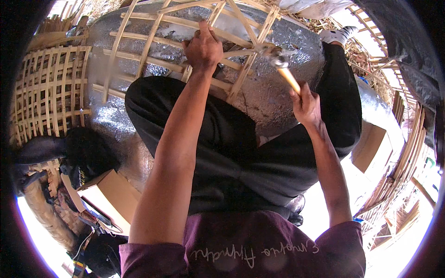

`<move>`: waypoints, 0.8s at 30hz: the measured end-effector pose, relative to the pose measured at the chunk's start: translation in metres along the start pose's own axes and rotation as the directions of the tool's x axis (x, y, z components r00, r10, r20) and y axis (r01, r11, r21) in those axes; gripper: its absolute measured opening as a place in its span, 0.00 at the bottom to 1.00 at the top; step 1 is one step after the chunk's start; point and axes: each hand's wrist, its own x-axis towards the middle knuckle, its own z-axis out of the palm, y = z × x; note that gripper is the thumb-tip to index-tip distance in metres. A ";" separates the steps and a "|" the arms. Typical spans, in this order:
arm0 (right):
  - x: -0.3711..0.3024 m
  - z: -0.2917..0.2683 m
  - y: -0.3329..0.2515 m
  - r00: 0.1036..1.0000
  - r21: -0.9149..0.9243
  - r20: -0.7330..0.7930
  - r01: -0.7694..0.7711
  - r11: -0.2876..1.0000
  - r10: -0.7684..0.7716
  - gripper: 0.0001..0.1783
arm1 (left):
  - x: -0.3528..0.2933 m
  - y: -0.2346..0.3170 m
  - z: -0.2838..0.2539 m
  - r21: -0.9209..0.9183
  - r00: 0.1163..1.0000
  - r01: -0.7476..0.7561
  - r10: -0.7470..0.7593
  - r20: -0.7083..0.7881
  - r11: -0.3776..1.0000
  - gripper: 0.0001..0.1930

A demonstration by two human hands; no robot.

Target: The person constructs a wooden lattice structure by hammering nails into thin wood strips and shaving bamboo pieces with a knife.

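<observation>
A lattice frame of pale bamboo strips [150, 39] lies over a silvery foil sheet in front of me. My left hand [202, 50] is closed on a strip near the middle of this lattice, one finger pointing away from me along it. My right hand [306, 104] grips the light wooden handle of a hammer [289, 79]. The metal hammer head, smeared by motion, is at the lattice's right corner, where several strips cross. Whether it touches the bamboo I cannot tell.
My crossed legs in black trousers [222, 134] lie just below the lattice. A woven bamboo panel [51, 88] stands at the left. Cardboard boxes [116, 197] sit at the lower left and right. Foil sheet [287, 99] covers the ground, with straw and bamboo slats around it.
</observation>
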 end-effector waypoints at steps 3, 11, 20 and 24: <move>0.001 0.011 0.016 0.996 -0.159 -0.021 0.088 0.983 -0.092 0.11 | 0.002 0.004 0.000 0.007 1.000 0.006 -0.006 0.014 1.000 0.13; 0.015 -0.022 0.006 0.886 0.015 -0.166 0.441 0.897 -0.433 0.14 | -0.001 -0.002 0.000 -0.001 0.998 0.037 -0.037 0.053 0.999 0.18; -0.002 0.007 0.024 0.999 -0.121 -0.036 -0.024 0.992 0.020 0.10 | 0.001 -0.001 0.001 0.026 0.995 0.062 -0.063 0.071 0.998 0.16; -0.005 0.012 0.033 0.980 -0.161 -0.050 0.181 0.970 -0.191 0.11 | 0.003 -0.002 0.003 0.007 0.999 0.036 -0.036 0.016 0.999 0.14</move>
